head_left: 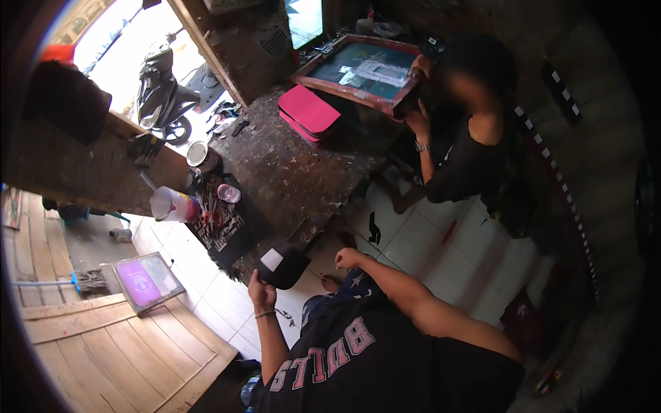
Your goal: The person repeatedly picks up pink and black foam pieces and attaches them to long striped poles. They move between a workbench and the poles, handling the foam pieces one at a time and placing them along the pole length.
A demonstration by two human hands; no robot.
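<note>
My left hand grips the near edge of a black cap with a white rectangular patch on it. The cap is held up beside the near end of a dark, paint-stained worktable. My right hand is closed above my lap, to the right of the cap. Its fingers curl inward, so whatever they might hold is hidden.
Across the table, another person holds a wooden-framed printing screen. A pink case lies on the tabletop. Left of it stand a paint tin, a plastic jug and a small jar. A purple framed panel leans lower left.
</note>
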